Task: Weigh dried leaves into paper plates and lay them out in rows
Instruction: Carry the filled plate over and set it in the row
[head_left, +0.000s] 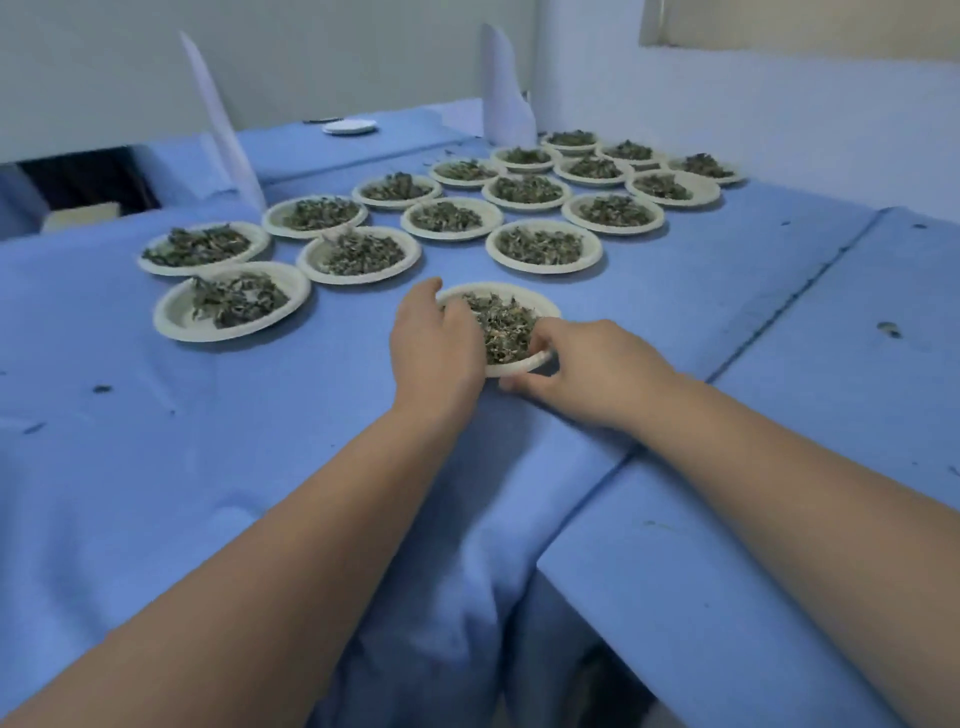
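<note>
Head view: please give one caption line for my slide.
Left hand and right hand hold a paper plate of dried leaves near rows of filled plates on a blue cloth.

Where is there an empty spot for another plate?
Bare blue cloth lies right of the held plate, up to the seam. More lies left of it, nearer you than the front left plate. Farther back, the rows of plates sit crowded close together.

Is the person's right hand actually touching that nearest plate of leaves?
Touching. The head view shows the right hand pinching the nearest plate at its near rim, fingers curled over the edge and thumb under it.
</note>
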